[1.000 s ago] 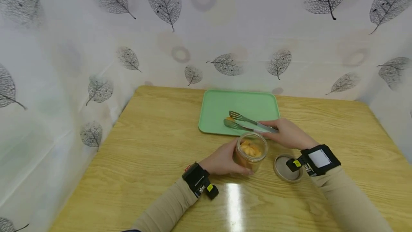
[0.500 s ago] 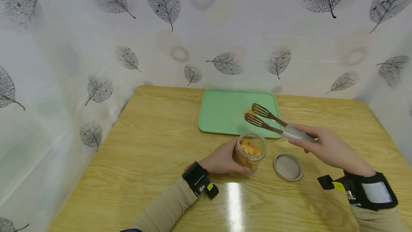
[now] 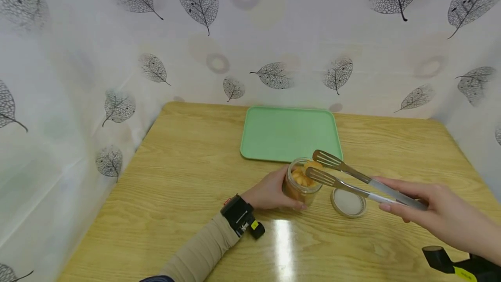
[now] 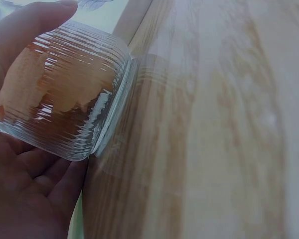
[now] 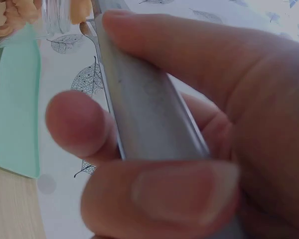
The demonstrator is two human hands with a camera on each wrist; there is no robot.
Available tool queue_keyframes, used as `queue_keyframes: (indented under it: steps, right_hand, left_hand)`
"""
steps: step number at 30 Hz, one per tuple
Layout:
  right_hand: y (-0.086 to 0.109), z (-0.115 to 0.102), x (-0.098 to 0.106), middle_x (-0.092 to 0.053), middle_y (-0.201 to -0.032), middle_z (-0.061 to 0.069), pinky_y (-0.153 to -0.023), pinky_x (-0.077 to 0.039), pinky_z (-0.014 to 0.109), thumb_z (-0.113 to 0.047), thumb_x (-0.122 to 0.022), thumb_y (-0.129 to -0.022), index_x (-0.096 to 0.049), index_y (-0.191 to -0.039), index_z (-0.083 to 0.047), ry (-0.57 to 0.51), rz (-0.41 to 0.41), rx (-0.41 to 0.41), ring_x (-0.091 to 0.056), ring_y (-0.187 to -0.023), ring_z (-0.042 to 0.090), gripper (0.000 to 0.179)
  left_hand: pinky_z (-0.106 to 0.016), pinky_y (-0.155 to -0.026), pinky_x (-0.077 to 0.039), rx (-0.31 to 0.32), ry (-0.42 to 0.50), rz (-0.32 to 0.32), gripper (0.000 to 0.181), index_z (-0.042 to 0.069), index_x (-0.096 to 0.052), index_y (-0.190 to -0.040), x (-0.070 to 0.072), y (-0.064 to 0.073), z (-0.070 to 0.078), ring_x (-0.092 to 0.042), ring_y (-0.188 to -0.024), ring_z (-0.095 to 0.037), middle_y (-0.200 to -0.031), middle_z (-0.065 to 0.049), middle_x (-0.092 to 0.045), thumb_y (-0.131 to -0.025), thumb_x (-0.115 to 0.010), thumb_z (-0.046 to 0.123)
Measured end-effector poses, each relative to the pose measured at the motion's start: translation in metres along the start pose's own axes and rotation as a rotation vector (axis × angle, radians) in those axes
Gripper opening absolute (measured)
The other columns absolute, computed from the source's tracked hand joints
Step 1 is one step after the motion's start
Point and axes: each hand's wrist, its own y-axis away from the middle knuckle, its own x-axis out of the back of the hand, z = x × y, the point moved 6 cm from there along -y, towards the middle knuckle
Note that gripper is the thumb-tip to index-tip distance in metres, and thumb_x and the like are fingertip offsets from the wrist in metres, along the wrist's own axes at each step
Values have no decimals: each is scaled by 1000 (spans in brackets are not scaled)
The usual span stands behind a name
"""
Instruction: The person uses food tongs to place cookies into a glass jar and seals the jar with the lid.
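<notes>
My left hand (image 3: 270,191) holds the ribbed glass jar (image 3: 295,191) around its side, with the jar standing on the table. Orange-brown cookies (image 3: 300,178) show inside it; in the left wrist view they appear through the ribbed glass (image 4: 74,84). My right hand (image 3: 442,214) grips metal tongs (image 3: 387,193) by their handles. Between the slotted brown tong ends, a cookie (image 3: 313,165) is held at the jar's mouth. The right wrist view shows my thumb and fingers around the tongs' grey handle (image 5: 144,104).
A green tray (image 3: 289,134) lies behind the jar. Right of the jar sits a round lid (image 3: 348,203) on the wooden table (image 3: 188,164). A leaf-patterned white cloth (image 3: 274,38) stands behind and beside the table.
The tongs have lifted the cookie off the tray and brought it toward me to the jar's mouth. My right hand has moved right and nearer. The left hand stays on the jar.
</notes>
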Motion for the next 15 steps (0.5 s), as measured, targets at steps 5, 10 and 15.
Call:
queue_keyframes:
  steps: [5,10,15]
  right_hand:
    - [0,3,-5,-69,-125,18,-50,-42,27,-34,-66,-98,-54,-152,-19,-34,-13,-10,-52,-62,8,57]
    - [0,4,-7,-67,-124,19,-50,-40,28,-33,-65,-99,-51,-154,-13,-41,-16,-36,-53,-63,8,60]
    - [-8,10,-5,-64,-88,7,-44,-35,29,-31,-63,-101,-44,-157,-6,-63,19,-81,-46,-57,12,65]
  left_hand:
    - [-35,-114,-41,-2,-1,3,101,39,-37,-155,0,0,-1,-53,-130,-7,-141,10,-59,-69,-90,50]
    - [-35,-114,-42,-5,3,-4,103,42,-34,-156,-2,0,-1,-52,-131,-6,-143,10,-58,-69,-89,51]
    - [-35,-114,-41,-2,3,-2,103,40,-34,-156,-1,0,-1,-53,-131,-7,-143,10,-58,-70,-89,51]
